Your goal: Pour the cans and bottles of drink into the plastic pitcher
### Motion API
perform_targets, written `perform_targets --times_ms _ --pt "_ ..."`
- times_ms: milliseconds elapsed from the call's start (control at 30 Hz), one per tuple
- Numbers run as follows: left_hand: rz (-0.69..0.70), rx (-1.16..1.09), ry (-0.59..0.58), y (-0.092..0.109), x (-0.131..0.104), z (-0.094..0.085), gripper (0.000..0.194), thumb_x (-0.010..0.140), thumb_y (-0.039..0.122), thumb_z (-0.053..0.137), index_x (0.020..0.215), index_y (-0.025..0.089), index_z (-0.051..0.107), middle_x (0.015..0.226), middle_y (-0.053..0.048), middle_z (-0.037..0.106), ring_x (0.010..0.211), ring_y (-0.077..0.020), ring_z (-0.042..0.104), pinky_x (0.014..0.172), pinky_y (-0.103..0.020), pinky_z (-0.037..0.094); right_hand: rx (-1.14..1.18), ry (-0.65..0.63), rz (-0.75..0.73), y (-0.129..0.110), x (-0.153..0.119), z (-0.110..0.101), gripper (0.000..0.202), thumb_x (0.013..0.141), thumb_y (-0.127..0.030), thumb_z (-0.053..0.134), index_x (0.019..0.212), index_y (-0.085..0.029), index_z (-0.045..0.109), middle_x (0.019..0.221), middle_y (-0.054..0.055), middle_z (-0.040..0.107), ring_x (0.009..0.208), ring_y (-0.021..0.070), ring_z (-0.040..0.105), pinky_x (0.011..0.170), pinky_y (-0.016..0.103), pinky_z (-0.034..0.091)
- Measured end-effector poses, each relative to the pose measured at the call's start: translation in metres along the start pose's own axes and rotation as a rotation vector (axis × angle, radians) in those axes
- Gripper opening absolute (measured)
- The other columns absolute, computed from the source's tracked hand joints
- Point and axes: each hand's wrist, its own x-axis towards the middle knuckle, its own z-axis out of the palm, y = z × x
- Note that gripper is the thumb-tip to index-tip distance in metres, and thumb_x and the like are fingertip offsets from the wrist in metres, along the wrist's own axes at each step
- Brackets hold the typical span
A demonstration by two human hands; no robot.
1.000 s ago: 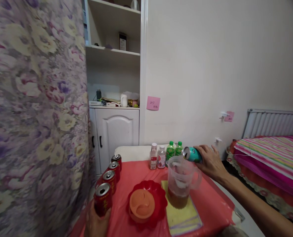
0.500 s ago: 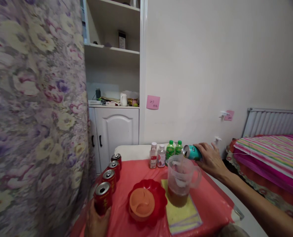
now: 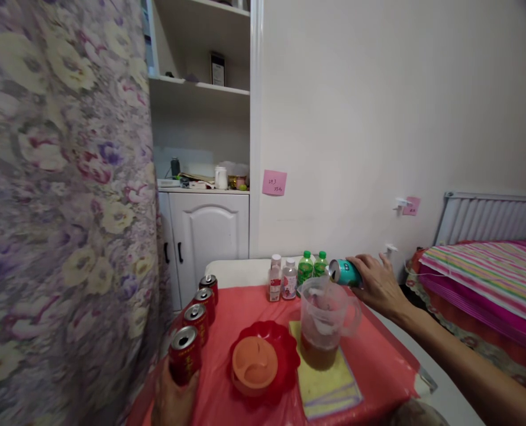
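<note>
My right hand [image 3: 376, 284] is closed round a teal can [image 3: 345, 273], tipped on its side with its opening over the rim of a clear plastic pitcher [image 3: 321, 319]. Brown liquid fills the pitcher's lower part, and it rests on a yellow cloth [image 3: 327, 390]. At the lower left my left hand [image 3: 175, 396] is wrapped round the nearest red can [image 3: 185, 355], which stands upright. Behind that can, several more red cans [image 3: 195, 322] stand in a row. An orange divided bowl [image 3: 254, 364] sits in a red scalloped dish [image 3: 287, 361] between my hands.
Two pink-labelled bottles [image 3: 289, 279] and two green-capped bottles [image 3: 306, 269] stand at the back of the red-covered table [image 3: 240, 305]. A floral curtain [image 3: 67, 207] hangs at left; a bed [image 3: 493, 272] is at right.
</note>
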Motion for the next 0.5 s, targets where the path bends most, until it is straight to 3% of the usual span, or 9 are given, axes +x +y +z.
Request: perform_targets --times_ms 500 --pt "-0.004 -0.016 -0.018 0.0073 -0.0045 -0.0046 0.079 0.081 0.052 0.049 0.147 0.011 0.037 0.143 -0.024 0.055 0.129 -0.0418 0.056 0.097 -0.051 0.052 -0.019 0.007 -0.047 0.0038 0.0032 -0.0009 0.048 0.084 -0.022 0.056 0.132 -0.019 0.053 0.125 0.016 0.065 0.107 0.0305 0.063 0.110 0.066 0.023"
